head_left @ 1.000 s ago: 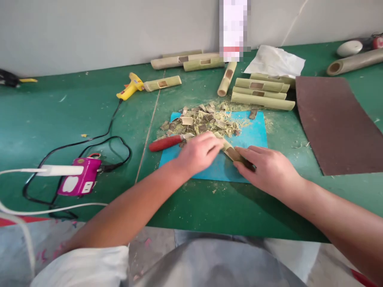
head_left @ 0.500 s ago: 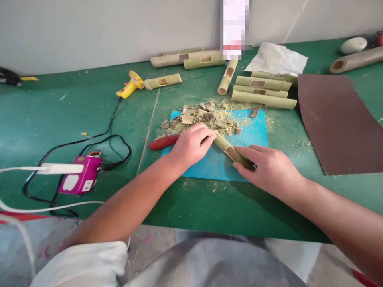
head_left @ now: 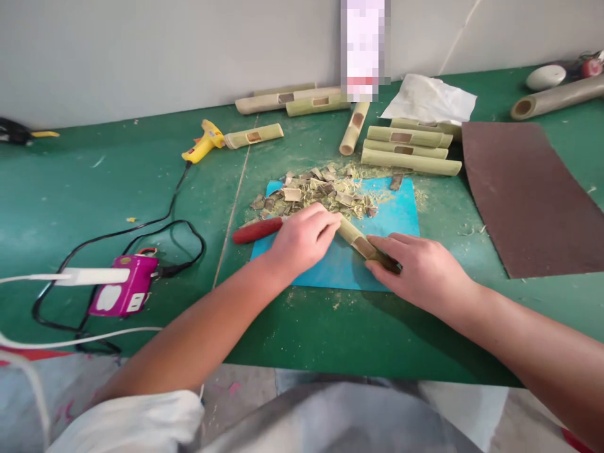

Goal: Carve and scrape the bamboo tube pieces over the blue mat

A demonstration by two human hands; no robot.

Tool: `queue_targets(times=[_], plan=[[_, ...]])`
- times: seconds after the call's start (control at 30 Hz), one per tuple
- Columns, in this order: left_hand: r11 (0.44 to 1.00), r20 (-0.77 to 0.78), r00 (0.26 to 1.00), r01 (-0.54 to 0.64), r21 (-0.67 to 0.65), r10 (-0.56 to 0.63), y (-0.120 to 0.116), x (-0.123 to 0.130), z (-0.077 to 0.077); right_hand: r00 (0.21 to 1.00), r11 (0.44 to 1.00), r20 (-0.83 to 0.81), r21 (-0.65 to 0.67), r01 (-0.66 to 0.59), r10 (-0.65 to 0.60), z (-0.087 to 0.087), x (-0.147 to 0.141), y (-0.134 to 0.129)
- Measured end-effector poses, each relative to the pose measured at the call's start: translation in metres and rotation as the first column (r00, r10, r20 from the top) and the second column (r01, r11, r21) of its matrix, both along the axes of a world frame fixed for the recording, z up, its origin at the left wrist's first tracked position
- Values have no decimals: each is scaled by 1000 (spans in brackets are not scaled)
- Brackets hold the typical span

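- While the right hand [head_left: 419, 267] grips the near end of the tube [head_left: 350, 233], the left hand [head_left: 304, 236] has its fingers bent together at the far end; whether they grip it cannot be told.
- The tube lies slantwise over the mat [head_left: 330, 267], its cut opening between the hands. Risk: rolling or slipping, if the right hand's grip loosens on the round wall.
- The red handle [head_left: 257, 231] lies beside the left hand; its far end is hidden. Risk: a knock or a cut, if that end is sharp and the hand shifts sideways.
- The chips [head_left: 325, 189] lie heaped beyond the hands. Risk: scatter, if the tube swings into them.
- The glue gun [head_left: 204, 143] lies farther left. Risk: dragging, if an arm snags its cord [head_left: 174, 195].
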State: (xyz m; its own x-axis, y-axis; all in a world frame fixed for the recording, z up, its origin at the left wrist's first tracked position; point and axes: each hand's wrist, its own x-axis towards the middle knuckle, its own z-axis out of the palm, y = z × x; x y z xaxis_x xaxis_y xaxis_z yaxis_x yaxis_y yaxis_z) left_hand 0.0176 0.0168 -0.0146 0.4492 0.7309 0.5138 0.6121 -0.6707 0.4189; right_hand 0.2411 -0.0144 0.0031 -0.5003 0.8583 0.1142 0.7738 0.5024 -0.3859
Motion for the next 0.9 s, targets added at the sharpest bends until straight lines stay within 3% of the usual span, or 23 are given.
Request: queue_targets(times=[0.1, 0.23, 0.33, 0.47, 0.6, 0.9], plan=[[999, -15, 999, 42, -22, -43, 0, 0, 1, 1000, 1000, 19, 6, -1, 0, 0, 0, 0], [1000, -18, 1000, 9, 0, -9, -2, 1, 2, 1000, 1000, 13, 20, -7, 7, 0, 0, -1], [997, -79, 994, 72, -3, -72, -2, 1, 2, 1000, 1000, 24, 19, -15, 14, 1, 0, -1], [1000, -26, 1000, -5, 29, 6, 2, -2, 3, 1000, 1000, 12, 29, -3, 3, 1, 0, -1], [999, -24, 999, 42, 4, -42, 3, -3, 3, 1000, 1000, 20, 14, -9, 9, 0, 0, 0], [1000, 29, 1000, 9, -23, -9, 1, -1, 1, 1000, 1000, 20, -4, -7, 7, 1, 0, -1]])
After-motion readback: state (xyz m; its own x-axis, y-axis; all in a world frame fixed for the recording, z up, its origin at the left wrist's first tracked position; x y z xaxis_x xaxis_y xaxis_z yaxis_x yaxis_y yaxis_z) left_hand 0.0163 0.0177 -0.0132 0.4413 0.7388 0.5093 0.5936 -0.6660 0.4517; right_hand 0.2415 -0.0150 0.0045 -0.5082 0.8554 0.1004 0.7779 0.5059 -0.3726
